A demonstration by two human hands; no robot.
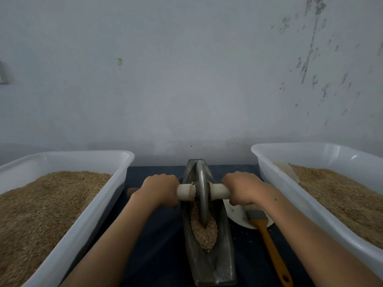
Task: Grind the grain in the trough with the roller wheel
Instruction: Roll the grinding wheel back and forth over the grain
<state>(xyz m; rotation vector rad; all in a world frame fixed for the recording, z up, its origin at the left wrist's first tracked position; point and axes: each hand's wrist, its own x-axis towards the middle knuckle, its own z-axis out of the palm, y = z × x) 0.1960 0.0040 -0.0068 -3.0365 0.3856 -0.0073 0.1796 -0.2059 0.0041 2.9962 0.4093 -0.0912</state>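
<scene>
Pale grey-blue wall (186,69), scuffed w/ peeling marks at right (dim, even light), seen behind dark blue tabletop (157,235).

Dark table (157,235) | trough (207,266) at centre | grain tubs left (87,206) and right (294,183) | white plate (238,214), brush (269,241) beside trough

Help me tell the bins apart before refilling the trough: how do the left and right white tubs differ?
The left tub is filled with grain nearly to its rim; the right tub sits lower-filled, showing more bare inner wall. The right tub has a pale scoop-like piece at its far corner; the left tub shows none. Both are white plastic, hold similar brown grain, and flank the trough.
</scene>
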